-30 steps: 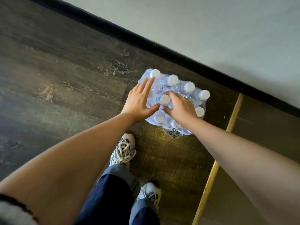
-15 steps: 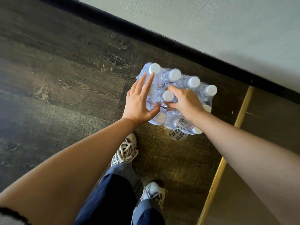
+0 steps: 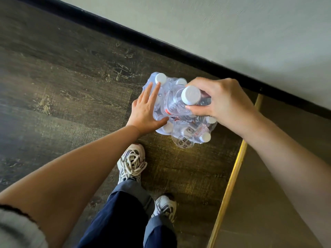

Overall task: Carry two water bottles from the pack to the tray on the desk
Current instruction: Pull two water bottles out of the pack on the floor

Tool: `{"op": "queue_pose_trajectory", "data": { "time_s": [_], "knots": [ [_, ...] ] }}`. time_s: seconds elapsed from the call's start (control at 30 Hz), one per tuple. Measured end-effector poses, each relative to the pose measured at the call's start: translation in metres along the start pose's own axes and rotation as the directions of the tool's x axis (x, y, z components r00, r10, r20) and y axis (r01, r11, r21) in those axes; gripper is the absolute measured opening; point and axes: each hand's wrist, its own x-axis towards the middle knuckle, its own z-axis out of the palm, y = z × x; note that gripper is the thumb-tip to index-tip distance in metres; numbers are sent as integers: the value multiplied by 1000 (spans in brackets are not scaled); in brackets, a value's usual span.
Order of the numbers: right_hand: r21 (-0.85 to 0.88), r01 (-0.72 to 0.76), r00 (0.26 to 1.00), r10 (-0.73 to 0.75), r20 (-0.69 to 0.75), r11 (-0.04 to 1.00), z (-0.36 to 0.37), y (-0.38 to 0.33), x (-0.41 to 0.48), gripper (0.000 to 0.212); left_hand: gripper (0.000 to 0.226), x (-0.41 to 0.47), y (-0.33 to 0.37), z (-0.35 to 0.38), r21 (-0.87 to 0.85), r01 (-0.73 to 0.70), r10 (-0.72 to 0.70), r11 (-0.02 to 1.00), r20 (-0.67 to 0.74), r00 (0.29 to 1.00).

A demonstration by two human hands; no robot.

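A shrink-wrapped pack of clear water bottles (image 3: pixel 189 136) with white caps stands on the dark wooden floor beside the wall. My right hand (image 3: pixel 220 101) is closed around one water bottle (image 3: pixel 180 102) and holds it above the pack, its white cap towards me. My left hand (image 3: pixel 146 111) lies flat with fingers spread on the pack's left side, pressing on the wrap. The tray and the desk are out of view.
A pale wall (image 3: pixel 232 33) with a black skirting board (image 3: pixel 161 43) runs behind the pack. A brass floor strip (image 3: pixel 231 185) divides the wood from a darker floor at the right. My feet in white trainers (image 3: pixel 132 161) stand just in front of the pack.
My right hand has pulled one bottle up out of the pack, towards me. My left hand stays flat on the pack's left side.
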Motion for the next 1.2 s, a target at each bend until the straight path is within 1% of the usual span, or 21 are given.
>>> {"op": "queue_pose_trajectory", "data": {
  "time_s": [0.1, 0.17, 0.23, 0.3, 0.37, 0.4, 0.43, 0.5, 0.53, 0.57, 0.6, 0.63, 0.7, 0.73, 0.77, 0.87, 0.93, 1.0, 1.1, 1.13, 1.2],
  "knots": [
    [-9, 41, 999, -41, 15, 999, -23, -17, -1, 32, 106, -6, 18, -12, -48, -58, 58, 997, -5, 998],
    [3, 57, 998, -57, 18, 998, -35, -27, -1, 31, 96, -10, 35, -22, -187, -87, 84, 979, -23, 996],
    [16, 69, 997, -69, 33, 997, -42, -34, -1, 29, 84, -15, 51, -32, -331, -82, 71, 940, -46, 996],
    [38, 67, 997, -68, 22, 997, -44, -35, -1, 29, 79, -19, 64, -42, -366, -97, 64, 926, -101, 993],
    [75, 43, 999, -43, -7, 996, -43, -29, 1, 32, 74, -21, 69, -52, -363, -73, 44, 929, -88, 995],
    [138, 12, 1000, -10, -17, 990, -40, -24, 3, 35, 72, -22, 70, -57, -350, -56, 33, 935, -72, 997],
    [246, -28, 999, 33, -16, 969, -36, -19, 3, 41, 71, -23, 70, -62, -335, -46, 26, 941, -63, 998],
    [466, -131, 990, 137, 22, 875, -21, -5, 3, 58, 71, -24, 68, -69, -319, -35, 10, 947, -79, 997],
    [518, -194, 979, 194, 54, 833, -8, 5, 2, 64, 70, -23, 65, -71, -321, -25, -4, 947, -89, 996],
    [518, -256, 965, 245, 91, 817, 8, 15, 0, 67, 69, -23, 62, -73, -331, -12, -19, 944, -89, 996],
    [485, -320, 947, 291, 136, 814, 26, 26, -1, 64, 67, -22, 59, -74, -347, 4, -33, 938, -79, 996],
    [419, -384, 923, 339, 181, 823, 45, 36, -2, 57, 64, -22, 56, -75, -363, 18, -45, 931, -65, 997],
    [174, -447, 886, 407, 224, 877, 77, 54, -1, 43, 59, -22, 52, -75, -376, 34, -55, 926, -44, 998],
    [61, -449, 879, 429, 209, 891, 90, 61, 1, 41, 59, -21, 50, -74, -374, 36, -53, 927, -37, 998],
    [-16, -455, 875, 450, 178, 890, 100, 66, 3, 41, 59, -21, 50, -74, -369, 32, -46, 929, -30, 998],
    [-135, -460, 881, 471, 57, 877, 120, 73, 8, 46, 60, -20, 48, -72, -358, 16, -22, 934, -14, 1000],
    [-169, -422, 902, 431, 22, 891, 124, 74, 8, 49, 61, -18, 46, -72, -359, 21, -26, 933, -7, 1000],
    [-151, -404, 911, 412, 25, 902, 122, 73, 6, 51, 61, -17, 47, -72, -360, 27, -33, 933, -11, 999],
    [-107, -426, 904, 425, -34, 898, 105, 66, 0, 40, 60, -15, 52, -73, -350, 37, -45, 936, -14, 999],
    [-79, -424, 905, 420, -63, 902, 97, 61, -5, 37, 61, -14, 53, -73, -345, 44, -48, 938, -3, 999],
    [40, -407, 905, 408, -122, 913, 76, 49, -19, 34, 67, -14, 59, -74, -327, 57, -52, 943, 25, 998]
  ]
}}
